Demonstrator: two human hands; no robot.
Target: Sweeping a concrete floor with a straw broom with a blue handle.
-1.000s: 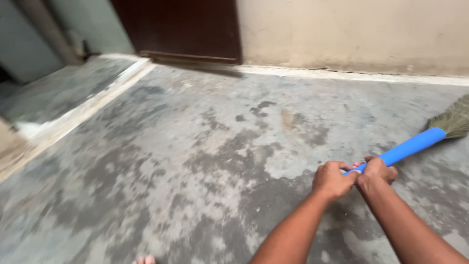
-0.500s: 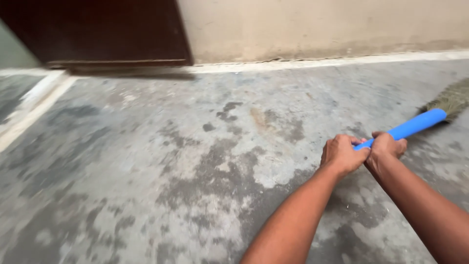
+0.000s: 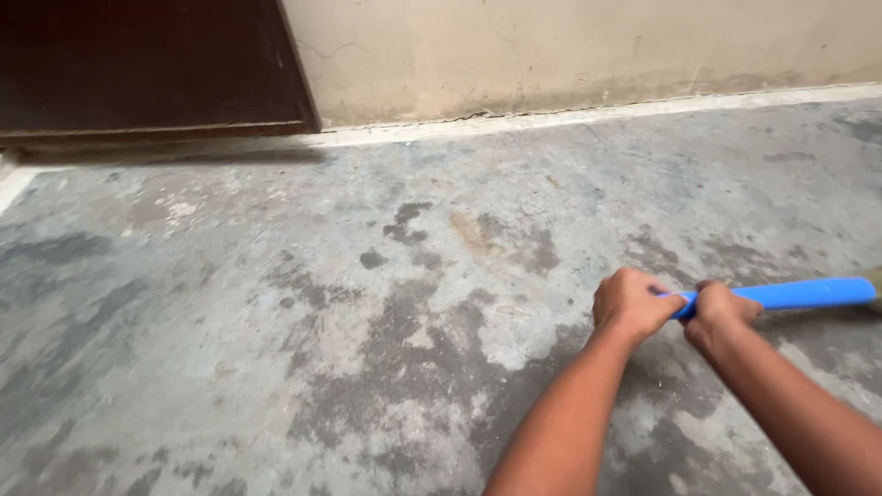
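Broom handle [image 3: 799,294], blue, gripped by both hands, extending right.

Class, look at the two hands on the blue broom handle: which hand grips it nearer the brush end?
The right hand. It closes on the blue handle further right, toward the brush end at the frame's edge; the left hand grips the handle's near tip.
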